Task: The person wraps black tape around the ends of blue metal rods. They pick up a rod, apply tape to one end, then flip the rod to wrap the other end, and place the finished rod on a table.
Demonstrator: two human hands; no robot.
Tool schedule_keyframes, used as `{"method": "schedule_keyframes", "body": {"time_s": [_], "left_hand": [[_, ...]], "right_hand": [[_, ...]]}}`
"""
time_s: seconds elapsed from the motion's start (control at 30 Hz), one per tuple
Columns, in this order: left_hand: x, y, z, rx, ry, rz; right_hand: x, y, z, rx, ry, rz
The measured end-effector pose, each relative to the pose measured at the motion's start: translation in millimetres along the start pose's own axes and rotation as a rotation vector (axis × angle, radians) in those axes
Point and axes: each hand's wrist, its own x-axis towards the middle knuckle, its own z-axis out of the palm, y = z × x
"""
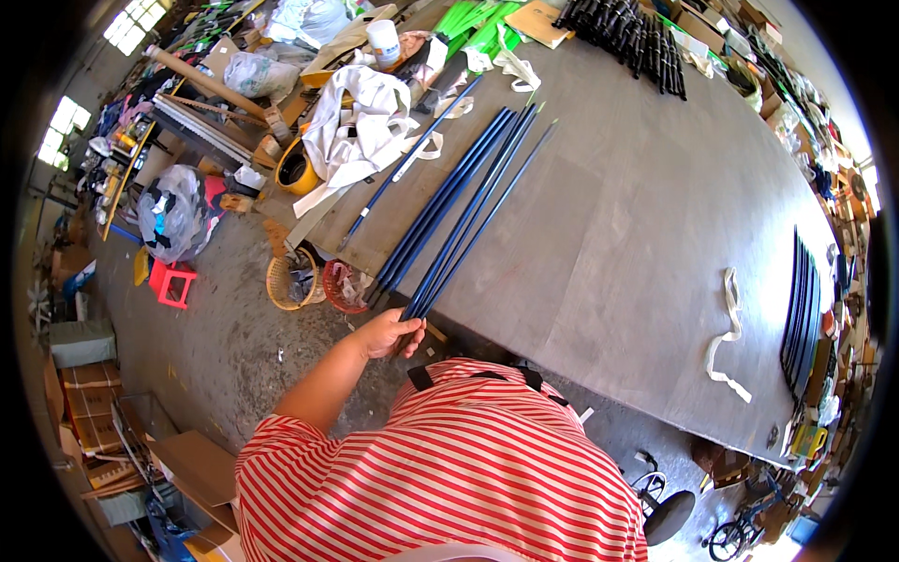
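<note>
My left hand (386, 334) is closed round the near ends of several thin dark blue rods (468, 225) at the table's near edge. Their far ends fan out over the grey table and end in pale greenish tips. Just left of them lie more blue rods (433, 217), side by side and apart from my fingers. Farther left a single blue rod (379, 194) with white bands lies at an angle beside a heap of white cloth (351, 131). My right hand does not show.
The grey table (599, 215) spreads right, bearing a white strap (726, 337) and a bundle of dark rods (801, 314). Black rods (632, 42) lie at the back. Two baskets (284, 281) and a red stool (171, 283) stand on the floor at left.
</note>
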Motion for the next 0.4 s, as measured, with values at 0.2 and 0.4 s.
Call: {"method": "schedule_keyframes", "body": {"time_s": [0.2,0.4], "left_hand": [[15,-26,-17,0.001,-0.064,-0.034],[14,-21,-22,-0.021,0.089,-0.007]], "right_hand": [[3,17,31,0.033,0.084,0.004],[-12,30,25,-0.164,0.041,-0.067]]}}
